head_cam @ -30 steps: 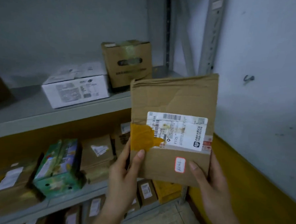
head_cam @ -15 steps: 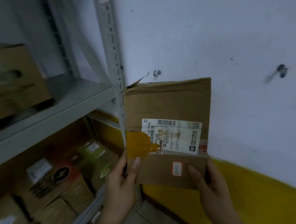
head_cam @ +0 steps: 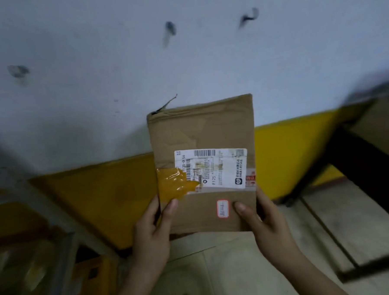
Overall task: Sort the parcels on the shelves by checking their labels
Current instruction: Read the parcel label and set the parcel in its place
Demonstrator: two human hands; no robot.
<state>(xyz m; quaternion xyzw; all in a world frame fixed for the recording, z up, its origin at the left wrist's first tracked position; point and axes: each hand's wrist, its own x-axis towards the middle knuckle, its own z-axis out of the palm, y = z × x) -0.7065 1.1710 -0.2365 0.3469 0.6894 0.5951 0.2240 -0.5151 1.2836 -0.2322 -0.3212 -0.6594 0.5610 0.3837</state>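
A person holds a flat cardboard parcel (head_cam: 201,129) up in front of a pale wall (head_cam: 117,72). The left hand (head_cam: 152,235) grips the bottom left corner, with its thumb (head_cam: 169,208) pressed on the front and the other fingers behind. The right hand (head_cam: 268,227) grips the bottom right corner the same way. Both hands are closed round the parcel, and it touches nothing else.

The parcel stands tall. Its long side runs up from the hands and leans a tiny bit. All of it is above the grip, so I think it could tip if one hand lets go. The white shipping label (head_cam: 215,168) faces the person, and most of its words run sideways. Some orange tape (head_cam: 176,186) covers the label's left edge. A small red-edged sticker (head_cam: 222,208) sits between the two thumbs.

Both hands are just as near, so either could carry it. The top left corner has a torn flap (head_cam: 166,103) that could catch on a shelf edge. A blurry shelf (head_cam: 66,255) is low on the left and a dark frame (head_cam: 358,161) is on the right. There is open room over the floor (head_cam: 218,270) between them. I cannot tell which shelf the parcel belongs on
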